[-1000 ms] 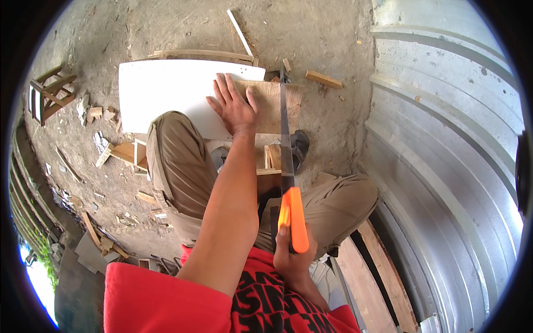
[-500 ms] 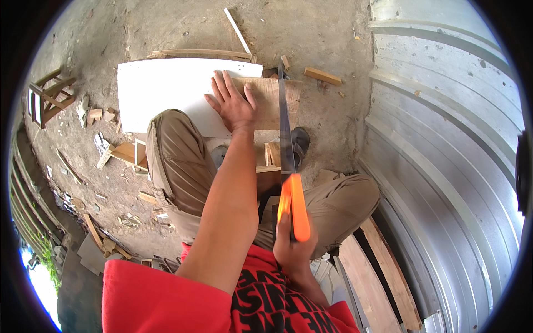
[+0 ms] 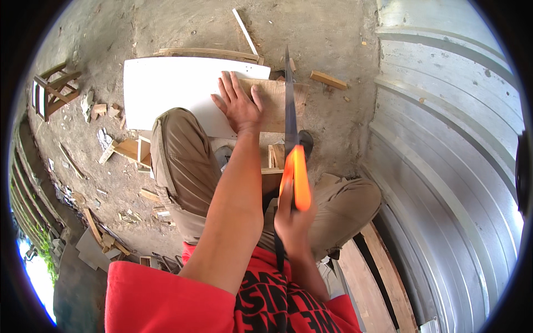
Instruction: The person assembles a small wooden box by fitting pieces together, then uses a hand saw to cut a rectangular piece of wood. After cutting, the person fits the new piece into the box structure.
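Observation:
My left hand (image 3: 240,104) lies flat, fingers spread, on a brown wooden board (image 3: 277,105) that sits at the right end of a large white panel (image 3: 172,91). My right hand (image 3: 293,222) grips the orange handle of a hand saw (image 3: 291,122). The dark blade runs away from me across the right part of the brown board. My left knee in tan trousers (image 3: 180,161) is bent beside the panel, and my dark shoe (image 3: 304,139) shows just right of the blade.
Corrugated metal sheeting (image 3: 444,139) fills the right side. Wood offcuts (image 3: 327,79) and a thin strip (image 3: 244,30) lie on the concrete floor (image 3: 333,33). A small wooden frame (image 3: 55,89) stands at the far left. Planks (image 3: 377,283) lie at lower right.
The saw's orange handle has been drawn back toward me with my right hand. The left hand stays pressed on the board.

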{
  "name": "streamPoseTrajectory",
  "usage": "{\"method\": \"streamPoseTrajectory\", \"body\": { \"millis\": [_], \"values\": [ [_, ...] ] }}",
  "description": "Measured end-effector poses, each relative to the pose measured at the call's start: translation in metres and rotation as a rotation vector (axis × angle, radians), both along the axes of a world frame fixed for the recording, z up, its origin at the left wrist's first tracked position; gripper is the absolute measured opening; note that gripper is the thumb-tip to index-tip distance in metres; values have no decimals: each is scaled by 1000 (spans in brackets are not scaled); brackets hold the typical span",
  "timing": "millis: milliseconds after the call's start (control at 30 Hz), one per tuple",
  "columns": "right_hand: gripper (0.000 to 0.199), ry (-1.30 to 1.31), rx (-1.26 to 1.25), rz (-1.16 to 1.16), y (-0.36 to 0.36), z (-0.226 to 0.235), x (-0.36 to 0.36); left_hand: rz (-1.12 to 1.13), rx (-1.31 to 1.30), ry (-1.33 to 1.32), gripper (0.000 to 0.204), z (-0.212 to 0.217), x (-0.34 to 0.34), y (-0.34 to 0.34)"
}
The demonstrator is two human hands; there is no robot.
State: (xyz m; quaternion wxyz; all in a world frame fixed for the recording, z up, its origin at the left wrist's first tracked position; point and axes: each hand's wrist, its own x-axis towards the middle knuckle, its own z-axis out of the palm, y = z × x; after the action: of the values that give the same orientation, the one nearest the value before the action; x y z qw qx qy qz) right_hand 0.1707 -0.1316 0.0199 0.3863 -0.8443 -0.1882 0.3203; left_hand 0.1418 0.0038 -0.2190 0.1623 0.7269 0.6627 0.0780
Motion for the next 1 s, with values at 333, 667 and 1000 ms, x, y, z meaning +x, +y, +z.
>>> {"method": "streamPoseTrajectory", "body": {
  "millis": [333, 667, 1000],
  "values": [
    [18, -152, 162, 36, 67, -87, 46, -27, -8, -17, 69, 7, 10, 2],
    [18, 114, -95, 21, -67, 51, -25, -2, 8, -6, 65, 3, 0, -1],
    [17, -165, 252, 7, 82, -114, 51, -17, 16, -8, 69, 6, 7, 0]
  ]
}}
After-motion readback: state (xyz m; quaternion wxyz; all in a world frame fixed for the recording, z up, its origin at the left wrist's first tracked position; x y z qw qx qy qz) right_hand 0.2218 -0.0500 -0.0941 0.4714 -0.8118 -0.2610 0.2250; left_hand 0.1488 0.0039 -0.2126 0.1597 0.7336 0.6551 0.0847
